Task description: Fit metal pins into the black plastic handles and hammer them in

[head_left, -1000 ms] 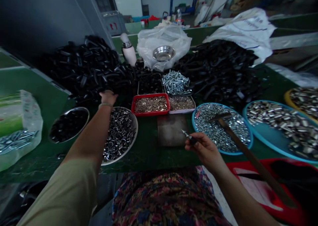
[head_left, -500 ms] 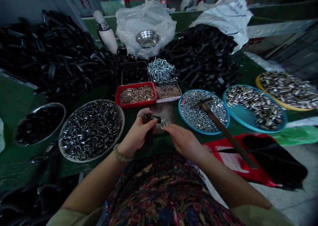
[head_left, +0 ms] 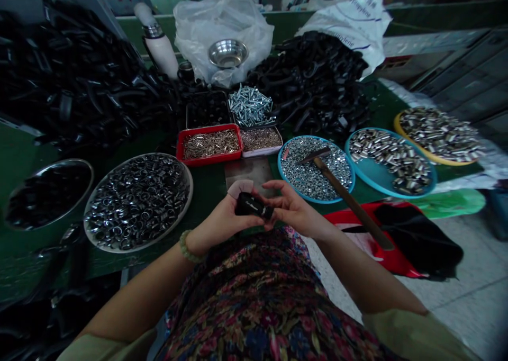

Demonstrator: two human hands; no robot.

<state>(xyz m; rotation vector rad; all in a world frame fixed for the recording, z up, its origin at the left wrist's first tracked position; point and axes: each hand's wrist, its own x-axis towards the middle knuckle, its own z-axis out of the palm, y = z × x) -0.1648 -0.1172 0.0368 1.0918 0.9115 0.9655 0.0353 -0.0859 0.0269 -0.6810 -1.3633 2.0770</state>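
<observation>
My left hand is closed round a black plastic part with small white lettering on its side. The part lies tilted between both hands, its narrower end towards my right hand. The right thumb and lower fingers close on that narrower end, while the index finger arches above it. Any small metal ring at that end is hidden by the fingers. Beneath and behind the hands lies a flat metal plate on the green table.
A red tray of pins and a white tray of small parts stand behind the plate. A hammer lies across a blue plate of small metal parts. To the left is a round tray of rings. Black parts are heaped behind.
The black part has turned so its lettered side faces up, and both hands have come closer together and nearer my body. The metal ring seen at its end is now out of sight. The view has shifted slightly.
</observation>
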